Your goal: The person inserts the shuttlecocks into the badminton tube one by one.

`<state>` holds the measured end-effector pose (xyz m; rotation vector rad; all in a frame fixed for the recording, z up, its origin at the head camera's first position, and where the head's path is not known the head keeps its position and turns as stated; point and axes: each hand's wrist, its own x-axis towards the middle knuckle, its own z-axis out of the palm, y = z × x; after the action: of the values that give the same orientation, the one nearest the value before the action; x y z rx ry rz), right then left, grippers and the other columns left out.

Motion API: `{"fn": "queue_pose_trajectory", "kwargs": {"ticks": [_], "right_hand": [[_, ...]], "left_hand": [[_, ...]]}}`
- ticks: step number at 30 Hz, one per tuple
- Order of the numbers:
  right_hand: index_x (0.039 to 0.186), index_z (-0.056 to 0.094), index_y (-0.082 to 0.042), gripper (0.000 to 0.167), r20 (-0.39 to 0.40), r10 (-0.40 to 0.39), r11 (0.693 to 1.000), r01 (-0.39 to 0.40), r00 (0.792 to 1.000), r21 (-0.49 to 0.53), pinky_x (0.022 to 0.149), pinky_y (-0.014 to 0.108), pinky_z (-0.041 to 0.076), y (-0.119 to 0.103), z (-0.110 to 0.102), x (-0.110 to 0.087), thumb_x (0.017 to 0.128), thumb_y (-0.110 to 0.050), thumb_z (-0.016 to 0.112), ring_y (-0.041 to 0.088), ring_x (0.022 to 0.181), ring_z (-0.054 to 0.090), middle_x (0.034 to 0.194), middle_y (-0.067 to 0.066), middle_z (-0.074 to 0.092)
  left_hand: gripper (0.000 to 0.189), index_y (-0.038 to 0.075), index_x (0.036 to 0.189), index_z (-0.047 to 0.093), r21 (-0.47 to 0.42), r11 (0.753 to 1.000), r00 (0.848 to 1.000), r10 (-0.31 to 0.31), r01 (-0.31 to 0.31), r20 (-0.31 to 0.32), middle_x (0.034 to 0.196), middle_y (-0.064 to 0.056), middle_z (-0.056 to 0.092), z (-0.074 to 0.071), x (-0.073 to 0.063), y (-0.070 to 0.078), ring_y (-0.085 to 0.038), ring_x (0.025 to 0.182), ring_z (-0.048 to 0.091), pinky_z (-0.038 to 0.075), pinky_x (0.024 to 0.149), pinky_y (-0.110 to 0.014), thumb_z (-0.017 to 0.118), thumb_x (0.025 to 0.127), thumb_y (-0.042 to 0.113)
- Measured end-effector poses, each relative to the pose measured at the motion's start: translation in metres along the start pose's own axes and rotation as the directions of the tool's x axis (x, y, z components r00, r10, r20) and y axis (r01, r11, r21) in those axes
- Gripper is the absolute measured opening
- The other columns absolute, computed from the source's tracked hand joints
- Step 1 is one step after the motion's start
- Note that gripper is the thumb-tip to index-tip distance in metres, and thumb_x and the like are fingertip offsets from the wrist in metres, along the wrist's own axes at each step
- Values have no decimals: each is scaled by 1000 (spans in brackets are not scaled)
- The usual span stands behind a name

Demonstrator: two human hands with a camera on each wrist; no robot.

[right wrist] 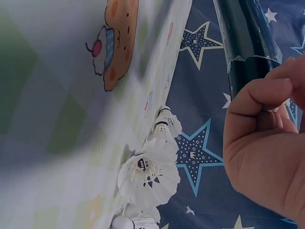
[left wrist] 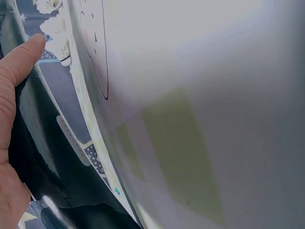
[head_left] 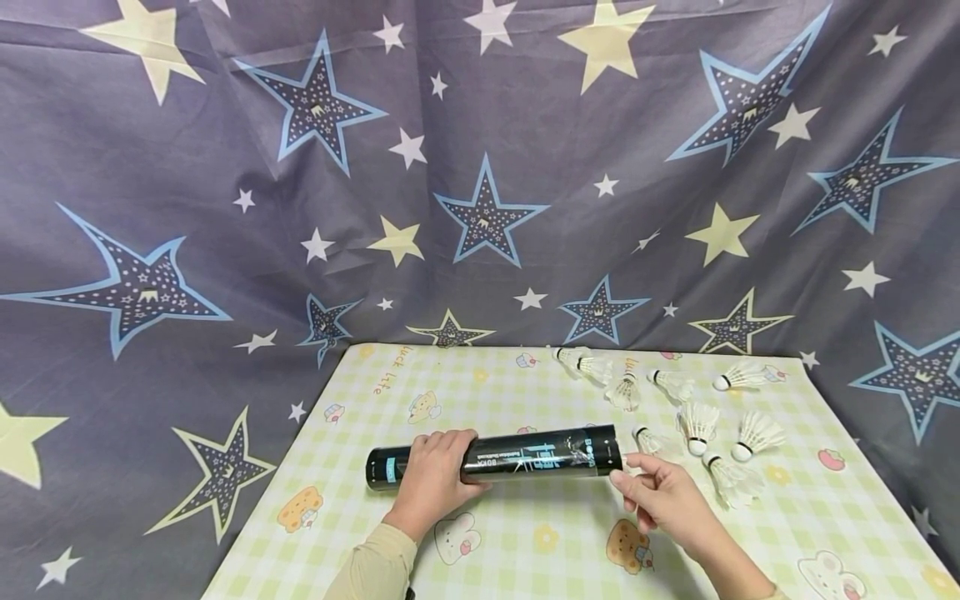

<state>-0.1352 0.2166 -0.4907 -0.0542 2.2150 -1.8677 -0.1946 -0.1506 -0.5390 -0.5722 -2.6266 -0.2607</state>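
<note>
A black shuttlecock tube (head_left: 540, 452) lies on its side, tilted slightly, above the checked tablecloth. My left hand (head_left: 437, 471) grips it left of the middle, with the fingers over the top. In the left wrist view, the left thumb (left wrist: 21, 59) lies along the dark tube (left wrist: 52, 138). At the tube's right end, my right hand (head_left: 667, 497) pinches the edge between thumb and forefinger. The right wrist view has this hand (right wrist: 267, 148) with curled fingers against the tube end (right wrist: 252, 71). What lies inside the tube is hidden.
Several white feather shuttlecocks lie scattered at the table's right and back, including one close to the right hand, a shuttlecock (head_left: 731, 482). Another shuttlecock (head_left: 697, 427) sits behind it. A star-printed curtain (head_left: 480, 250) hangs behind the table (head_left: 465, 392).
</note>
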Motion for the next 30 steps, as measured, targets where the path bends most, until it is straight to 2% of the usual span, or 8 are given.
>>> {"fn": "queue_pose_trajectory", "kwargs": {"ticks": [4, 12, 18, 30], "right_hand": [[144, 56, 6, 54, 5, 32, 999, -32, 999, -8, 49, 27, 52, 2, 2, 0, 104, -27, 71, 5, 45, 54, 68, -3, 67], [140, 60, 4, 50, 66, 18, 1000, -18, 998, 10, 47, 24, 46, 2, 7, 1, 105, -29, 69, 7, 45, 53, 69, -2, 66], [145, 57, 3, 51, 106, 16, 999, -20, 994, 37, 46, 24, 42, 3, 10, 4, 106, -29, 68, 8, 45, 51, 68, -1, 64], [143, 57, 5, 53, 148, 24, 999, -30, 989, 36, 46, 24, 39, 3, 19, 7, 106, -30, 68, 9, 43, 53, 70, 2, 65]], "left_hand": [[83, 22, 134, 64, 2, 1000, 1000, -1, 1, 4, 124, 2, 76, -1, 0, 1, -21, 108, 71, 49, 94, -44, 96, 68, 60], [83, 23, 135, 64, 11, 1000, 1000, 1, -1, 17, 124, 2, 76, 0, 0, 0, -21, 109, 70, 49, 94, -44, 95, 69, 62], [82, 23, 135, 64, 10, 1000, 1000, 7, -7, 17, 124, 3, 76, 0, 0, 0, -20, 109, 71, 48, 93, -43, 95, 69, 61], [82, 22, 135, 64, 5, 1000, 1000, 12, -12, 16, 124, 1, 76, 1, -1, 0, -21, 108, 71, 49, 93, -44, 95, 69, 60]]}}
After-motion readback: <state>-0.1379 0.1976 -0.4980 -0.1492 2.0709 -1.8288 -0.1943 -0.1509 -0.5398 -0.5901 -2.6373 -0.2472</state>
